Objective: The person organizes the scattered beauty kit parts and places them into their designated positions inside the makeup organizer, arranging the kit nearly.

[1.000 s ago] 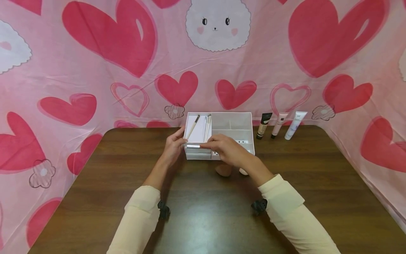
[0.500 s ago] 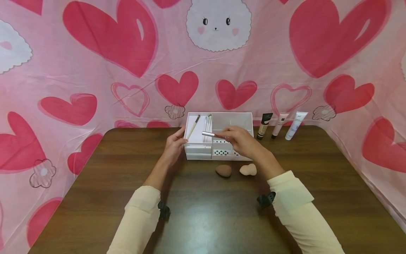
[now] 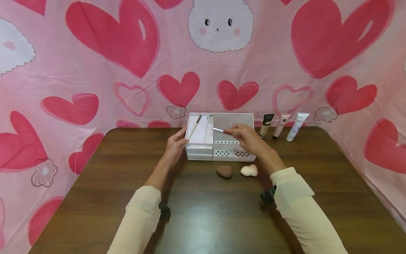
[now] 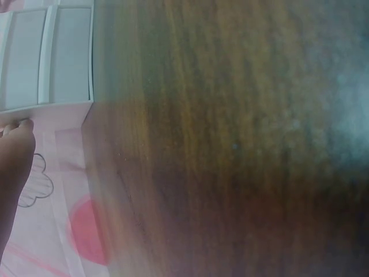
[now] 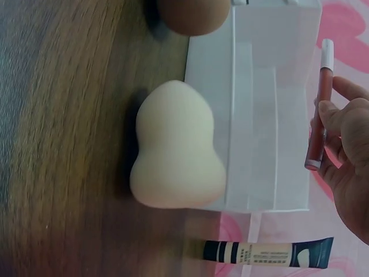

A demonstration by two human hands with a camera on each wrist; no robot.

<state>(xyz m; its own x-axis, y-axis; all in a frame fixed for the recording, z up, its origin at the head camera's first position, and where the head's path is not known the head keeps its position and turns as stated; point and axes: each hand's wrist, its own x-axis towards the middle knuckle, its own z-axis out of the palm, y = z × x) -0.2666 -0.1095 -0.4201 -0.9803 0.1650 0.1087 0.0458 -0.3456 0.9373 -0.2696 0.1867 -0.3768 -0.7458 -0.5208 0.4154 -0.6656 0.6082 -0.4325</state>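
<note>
A white makeup organizer (image 3: 233,158) with several compartments stands at the back of the table. My left hand (image 3: 174,144) rests against its left side, fingers along the wall and thumb by the front corner. Over the right-hand compartments, my right hand (image 3: 248,138) pinches a lip gloss tube (image 5: 321,118), reddish-brown with a silver-white cap pointing left. The tube is above the organizer, apart from it. In the left top tray lie a makeup brush (image 3: 194,127) and several thin brushes (image 3: 208,128). Two drawers (image 3: 200,151) sit below the tray.
A brown makeup sponge (image 3: 224,171) and a cream makeup sponge (image 3: 249,170) lie in front of the organizer. To its right stand a black-and-beige tube (image 3: 266,126), a pink tube (image 3: 281,126) and a white tube (image 3: 297,127). A heart-patterned cloth (image 3: 142,63) hangs behind.
My right hand has lifted the lip gloss from the organizer's front left and carried it right and back, over the right compartments. The sponges have come into full view. My left hand stays put.
</note>
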